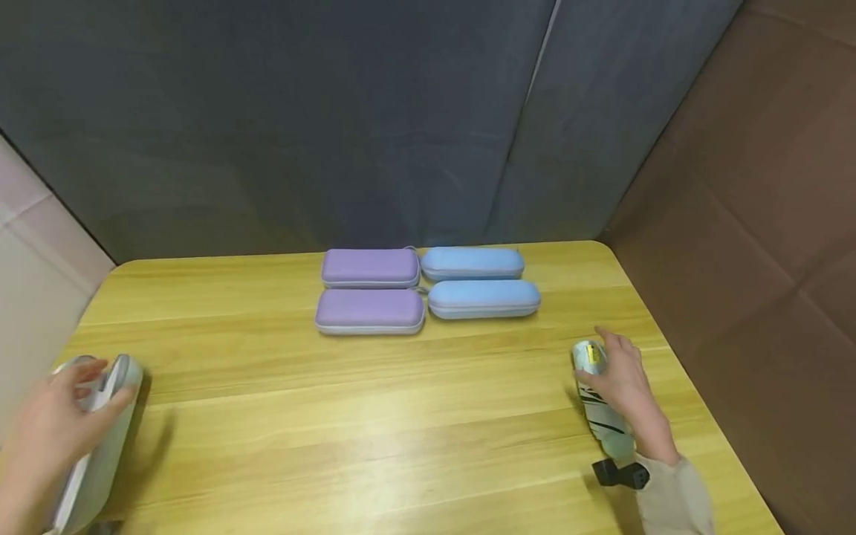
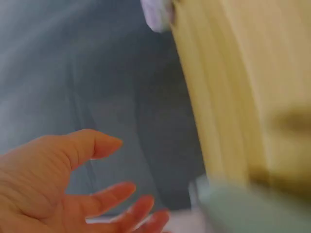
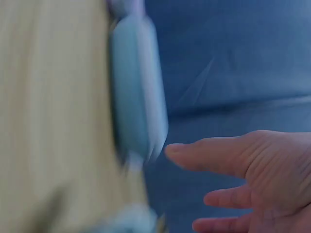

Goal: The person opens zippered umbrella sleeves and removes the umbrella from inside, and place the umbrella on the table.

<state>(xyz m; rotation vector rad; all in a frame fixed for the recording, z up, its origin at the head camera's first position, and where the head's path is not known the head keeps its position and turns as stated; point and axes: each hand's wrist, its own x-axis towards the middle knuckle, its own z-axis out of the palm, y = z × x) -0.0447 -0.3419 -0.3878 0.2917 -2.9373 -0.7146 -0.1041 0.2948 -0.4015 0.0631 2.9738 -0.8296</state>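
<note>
A dark cloth (image 1: 301, 134) stands beyond the wooden surface (image 1: 334, 431), and a brown cloth (image 1: 749, 223) flanks it from 1 to 4 o'clock. The pale green box (image 1: 117, 438) lies near 8 o'clock on the surface. Above it, the left hand (image 1: 60, 416) reaches toward 1 o'clock, thumb and fingers apart and bent over the box's top; whether it touches cannot be told. The right hand (image 1: 622, 375) points toward 11 o'clock with its thumb spread well away from its fingers, over the patterned roll (image 1: 597, 405), which lies at 3 o'clock; contact there is unclear too. Toward 12 o'clock sit two purple cases (image 1: 369, 308) and, just to their 3 o'clock side, two blue cases (image 1: 483, 296). Only the head view takes in all four cases, and the yellow label (image 1: 593, 354) at the roll's far end. The left wrist view shows the bare gap between that hand's thumb and fingers, with the box a blur at 5 o'clock; the right wrist view shows its thumb's inner side, the roll blurred at 6 o'clock.
</note>
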